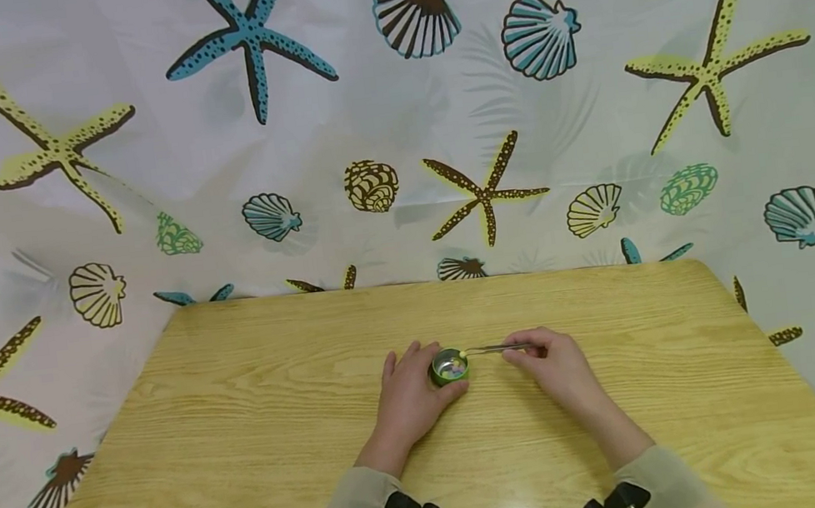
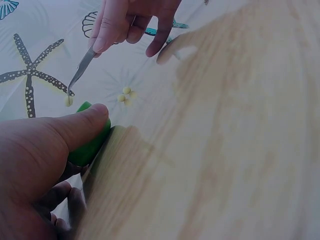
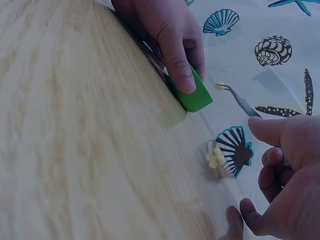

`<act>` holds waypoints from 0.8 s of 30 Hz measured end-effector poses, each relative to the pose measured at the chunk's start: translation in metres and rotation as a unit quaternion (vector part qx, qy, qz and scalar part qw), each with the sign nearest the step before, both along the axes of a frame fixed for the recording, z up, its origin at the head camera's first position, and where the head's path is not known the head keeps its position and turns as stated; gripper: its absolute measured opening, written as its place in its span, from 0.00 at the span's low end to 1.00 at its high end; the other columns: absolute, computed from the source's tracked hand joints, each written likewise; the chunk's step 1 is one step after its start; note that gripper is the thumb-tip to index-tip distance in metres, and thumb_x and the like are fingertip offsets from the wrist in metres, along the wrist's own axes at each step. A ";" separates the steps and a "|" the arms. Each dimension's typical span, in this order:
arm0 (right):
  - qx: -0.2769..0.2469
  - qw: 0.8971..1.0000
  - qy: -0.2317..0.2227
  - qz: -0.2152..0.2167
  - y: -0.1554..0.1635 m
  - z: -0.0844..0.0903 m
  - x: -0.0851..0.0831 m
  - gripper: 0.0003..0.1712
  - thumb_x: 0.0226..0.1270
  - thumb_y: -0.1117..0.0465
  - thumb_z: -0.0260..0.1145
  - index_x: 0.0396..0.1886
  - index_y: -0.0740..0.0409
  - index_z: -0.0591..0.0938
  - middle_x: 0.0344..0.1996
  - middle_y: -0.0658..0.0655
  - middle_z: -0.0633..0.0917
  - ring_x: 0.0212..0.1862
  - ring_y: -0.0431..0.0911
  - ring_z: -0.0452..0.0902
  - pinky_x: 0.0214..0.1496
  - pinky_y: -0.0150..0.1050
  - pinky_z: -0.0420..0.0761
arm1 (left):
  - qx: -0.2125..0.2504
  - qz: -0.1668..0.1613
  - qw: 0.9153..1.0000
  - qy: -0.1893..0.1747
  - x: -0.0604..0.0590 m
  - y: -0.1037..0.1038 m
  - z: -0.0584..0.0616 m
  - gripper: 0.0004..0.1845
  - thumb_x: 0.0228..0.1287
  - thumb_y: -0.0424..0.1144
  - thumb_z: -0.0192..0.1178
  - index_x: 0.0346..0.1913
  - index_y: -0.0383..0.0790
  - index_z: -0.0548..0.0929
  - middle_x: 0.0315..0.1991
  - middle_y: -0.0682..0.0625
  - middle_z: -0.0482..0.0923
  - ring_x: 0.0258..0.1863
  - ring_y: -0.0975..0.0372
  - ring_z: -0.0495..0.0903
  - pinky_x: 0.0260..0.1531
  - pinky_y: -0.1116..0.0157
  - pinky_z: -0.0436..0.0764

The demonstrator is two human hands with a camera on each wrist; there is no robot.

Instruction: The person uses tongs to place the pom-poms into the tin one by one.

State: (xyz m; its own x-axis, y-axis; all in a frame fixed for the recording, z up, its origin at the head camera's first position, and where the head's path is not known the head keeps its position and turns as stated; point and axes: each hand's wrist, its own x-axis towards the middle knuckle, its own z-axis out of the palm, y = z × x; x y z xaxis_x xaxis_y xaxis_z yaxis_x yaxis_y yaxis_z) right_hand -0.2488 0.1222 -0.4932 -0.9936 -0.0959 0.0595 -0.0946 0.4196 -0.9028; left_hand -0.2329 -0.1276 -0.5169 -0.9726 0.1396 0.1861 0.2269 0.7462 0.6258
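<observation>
The left hand (image 1: 410,394) rests on the worktop (image 1: 247,440) near its centre, fingers and thumb curled round the side of a small green tub (image 1: 450,366). In the left wrist view the thumb (image 2: 82,127) presses against the tub's (image 2: 90,142) green wall. In the right wrist view the fingers (image 3: 177,60) wrap the tub (image 3: 192,95) from the far side.

The tub stands upright on the worktop, touching the left hand, just left of the right hand (image 1: 552,363). Its open top shows small pale pieces inside; their kind cannot be told.

The right hand pinches metal tweezers (image 1: 497,348) between thumb and fingers, the remaining fingers loosely curled. The tweezers lie nearly level, pointing left, with their tip at the tub's right rim. The tip grips a small yellow bead (image 3: 219,86), seen also in the left wrist view (image 2: 68,100), just beside the tub's rim.

A few more yellow beads (image 3: 215,157) lie in a cluster on the worktop between the two hands, near the tub.

A curtain (image 1: 549,104) printed with starfish and shells surrounds the worktop on the far, left and right sides.
</observation>
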 end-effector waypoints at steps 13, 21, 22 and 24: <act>0.011 1.000 0.013 0.016 -0.007 -0.003 -0.002 0.09 0.77 0.58 0.77 0.52 0.54 0.94 0.32 0.52 0.77 0.35 0.47 0.69 0.35 0.37 0.71 | -0.003 0.001 1.000 0.001 -0.001 0.000 -0.002 0.38 0.70 0.52 0.79 0.75 0.34 0.80 0.74 0.38 0.79 0.82 0.43 0.66 0.85 0.39 0.47; 0.017 1.000 0.015 0.007 -0.008 -0.003 -0.003 0.10 0.77 0.58 0.77 0.52 0.54 0.94 0.32 0.52 0.77 0.35 0.47 0.70 0.35 0.38 0.71 | -0.004 0.003 1.000 0.000 -0.001 0.000 -0.001 0.39 0.69 0.52 0.79 0.75 0.34 0.80 0.74 0.38 0.79 0.82 0.43 0.67 0.86 0.39 0.47; 0.017 1.000 0.015 0.004 -0.008 -0.003 -0.002 0.10 0.77 0.58 0.77 0.52 0.54 0.94 0.32 0.52 0.77 0.35 0.47 0.70 0.35 0.38 0.71 | -0.003 0.003 1.000 -0.001 -0.001 0.000 -0.001 0.39 0.69 0.52 0.79 0.75 0.34 0.80 0.74 0.38 0.79 0.82 0.43 0.66 0.86 0.40 0.47; 0.017 1.000 0.016 -0.003 -0.007 -0.002 -0.003 0.09 0.76 0.58 0.78 0.52 0.53 0.95 0.32 0.52 0.77 0.35 0.47 0.70 0.36 0.38 0.71 | -0.003 0.002 1.000 -0.001 0.000 0.000 -0.001 0.39 0.69 0.52 0.79 0.75 0.34 0.80 0.74 0.38 0.79 0.82 0.44 0.66 0.86 0.40 0.47</act>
